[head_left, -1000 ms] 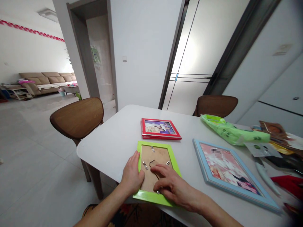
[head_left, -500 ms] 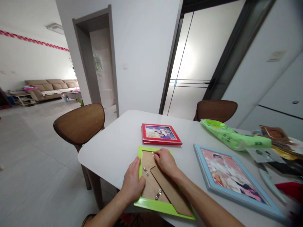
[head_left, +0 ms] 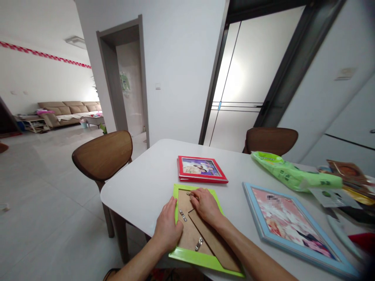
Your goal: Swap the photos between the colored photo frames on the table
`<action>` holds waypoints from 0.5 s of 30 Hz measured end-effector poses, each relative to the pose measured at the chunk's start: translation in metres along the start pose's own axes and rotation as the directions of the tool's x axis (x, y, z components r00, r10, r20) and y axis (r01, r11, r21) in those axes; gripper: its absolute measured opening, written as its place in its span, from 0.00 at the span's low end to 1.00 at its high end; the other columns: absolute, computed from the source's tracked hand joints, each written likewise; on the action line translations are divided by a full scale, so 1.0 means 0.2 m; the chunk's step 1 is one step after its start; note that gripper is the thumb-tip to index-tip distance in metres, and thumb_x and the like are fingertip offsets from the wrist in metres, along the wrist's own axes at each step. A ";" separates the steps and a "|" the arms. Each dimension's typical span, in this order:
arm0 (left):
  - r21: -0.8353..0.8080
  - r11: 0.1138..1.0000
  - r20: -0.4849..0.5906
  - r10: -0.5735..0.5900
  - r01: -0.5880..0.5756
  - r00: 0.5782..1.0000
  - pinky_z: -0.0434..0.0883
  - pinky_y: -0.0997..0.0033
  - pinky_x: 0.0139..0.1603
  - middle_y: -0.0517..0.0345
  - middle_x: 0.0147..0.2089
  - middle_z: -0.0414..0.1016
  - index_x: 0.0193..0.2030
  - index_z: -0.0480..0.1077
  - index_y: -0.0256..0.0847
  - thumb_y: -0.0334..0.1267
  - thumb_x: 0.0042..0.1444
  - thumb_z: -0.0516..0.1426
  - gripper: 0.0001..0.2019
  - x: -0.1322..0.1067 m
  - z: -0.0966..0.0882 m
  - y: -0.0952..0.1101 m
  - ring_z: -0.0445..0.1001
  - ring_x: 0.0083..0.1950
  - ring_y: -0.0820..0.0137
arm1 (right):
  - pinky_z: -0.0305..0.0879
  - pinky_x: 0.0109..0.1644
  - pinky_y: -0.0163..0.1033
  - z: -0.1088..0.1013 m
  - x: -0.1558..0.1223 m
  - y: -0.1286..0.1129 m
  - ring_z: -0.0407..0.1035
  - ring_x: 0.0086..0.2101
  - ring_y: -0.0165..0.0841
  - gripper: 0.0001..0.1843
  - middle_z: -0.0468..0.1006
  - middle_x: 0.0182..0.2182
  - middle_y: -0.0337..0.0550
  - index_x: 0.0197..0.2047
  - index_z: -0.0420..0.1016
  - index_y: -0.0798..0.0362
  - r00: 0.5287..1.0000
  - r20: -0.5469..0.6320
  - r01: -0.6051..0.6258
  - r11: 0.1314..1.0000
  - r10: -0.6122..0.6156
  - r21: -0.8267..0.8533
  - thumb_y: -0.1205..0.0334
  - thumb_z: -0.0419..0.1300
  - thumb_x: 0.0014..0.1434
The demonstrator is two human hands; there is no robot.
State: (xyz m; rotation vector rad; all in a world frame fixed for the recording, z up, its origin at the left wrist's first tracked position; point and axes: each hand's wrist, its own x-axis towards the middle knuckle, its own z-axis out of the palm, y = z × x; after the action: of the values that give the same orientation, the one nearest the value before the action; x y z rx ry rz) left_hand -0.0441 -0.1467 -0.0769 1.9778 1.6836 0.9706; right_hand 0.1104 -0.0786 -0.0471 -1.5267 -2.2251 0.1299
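In the head view, the green frame (head_left: 193, 256) lies back up at the table's (head_left: 146, 187) near edge, backing (head_left: 185, 232) seated. The left hand (head_left: 168, 226) clasps its left side; the right hand's (head_left: 206, 205) bunched fingers meet the top clip (head_left: 188, 193), pinching unclear. Whether any clip is fastened cannot be told.

The left hand (head_left: 168, 226) grips a green frame (head_left: 191, 256) lying back-up on the bench (head_left: 137, 191). The right hand (head_left: 206, 205) partly hides its top metal clip (head_left: 188, 193), perhaps touching it. A red-framed picture (head_left: 202, 168) lies beyond, a blue-framed picture (head_left: 294, 226) rightward.
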 end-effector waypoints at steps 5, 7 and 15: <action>0.034 0.999 -0.003 -0.031 0.032 0.999 0.50 0.70 0.59 0.47 0.59 0.56 0.57 0.53 0.27 0.27 0.40 0.48 0.32 0.00 0.01 0.02 0.54 0.58 0.67 | 0.56 0.40 0.37 -0.10 -0.22 -0.02 0.63 0.37 0.36 0.20 0.70 0.36 0.45 0.41 0.70 0.52 0.995 0.101 0.009 0.999 -0.012 0.034 0.53 0.57 0.44; 0.054 0.998 0.003 -0.038 0.038 0.999 0.51 0.69 0.59 0.47 0.58 0.56 0.57 0.54 0.28 0.28 0.41 0.48 0.31 0.00 0.01 0.03 0.54 0.58 0.65 | 0.56 0.40 0.37 -0.12 -0.27 -0.03 0.63 0.36 0.36 0.19 0.70 0.34 0.44 0.39 0.70 0.51 0.989 0.147 -0.003 0.999 -0.003 0.037 0.55 0.58 0.42; -0.094 0.991 -0.015 -0.093 0.091 0.996 0.54 0.65 0.57 0.43 0.55 0.61 0.51 0.62 0.30 0.37 0.47 0.51 0.23 0.03 -0.01 0.05 0.59 0.56 0.62 | 0.58 0.39 0.35 -0.17 -0.24 -0.03 0.64 0.36 0.35 0.18 0.71 0.35 0.45 0.39 0.69 0.52 0.986 0.158 -0.073 0.990 0.053 0.122 0.65 0.53 0.41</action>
State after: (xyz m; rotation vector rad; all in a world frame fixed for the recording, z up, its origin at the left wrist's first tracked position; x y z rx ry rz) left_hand -0.0381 -0.1434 -0.0675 1.8201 1.6917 1.0189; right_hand 0.1328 -0.1294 -0.0288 -1.5651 -2.2384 0.4150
